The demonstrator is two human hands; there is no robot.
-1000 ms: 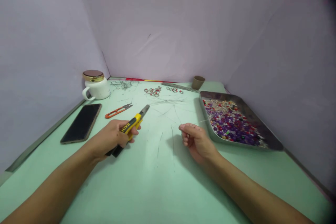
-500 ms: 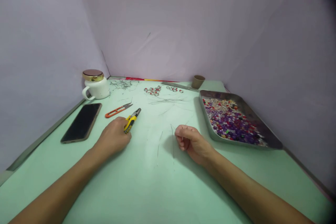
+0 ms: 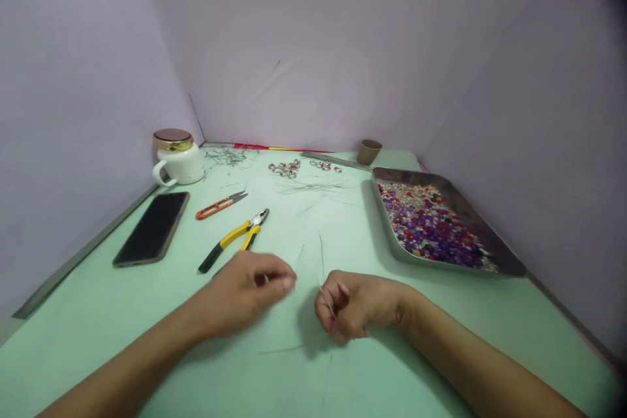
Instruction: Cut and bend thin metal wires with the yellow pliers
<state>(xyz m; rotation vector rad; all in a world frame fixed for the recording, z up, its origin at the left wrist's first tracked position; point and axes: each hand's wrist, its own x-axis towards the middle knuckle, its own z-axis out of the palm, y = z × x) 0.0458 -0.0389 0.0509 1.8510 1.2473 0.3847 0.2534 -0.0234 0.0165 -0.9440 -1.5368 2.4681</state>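
Note:
My right hand (image 3: 355, 307) is closed, its thumb and fingers pinching a thin wire (image 3: 325, 298) that sticks out past the curled fingers. To its left, my left hand (image 3: 252, 294) hovers with loosely curved fingers; thumb and forefinger point toward the right hand, and I see nothing held in them. Just beyond the left hand lie yellow-and-black pliers (image 3: 226, 243), jaws pointing away, one handle partly hidden by the hand. Fine wire pieces (image 3: 321, 251) lie on the pale green tabletop (image 3: 206, 379) around both hands.
Orange thread snips (image 3: 218, 206), a phone (image 3: 153, 228) and a lidded white mug (image 3: 183, 164) are on the left. At the back are beaded wire pieces (image 3: 285, 169), straight wires (image 3: 313, 188) and a brown cup (image 3: 369, 153). A metal tray (image 3: 470, 212) of mixed beads stands right.
My left hand has let go of the pliers and moved right and nearer to me. My right hand has come closer to me and turned, with a wire now visible in it.

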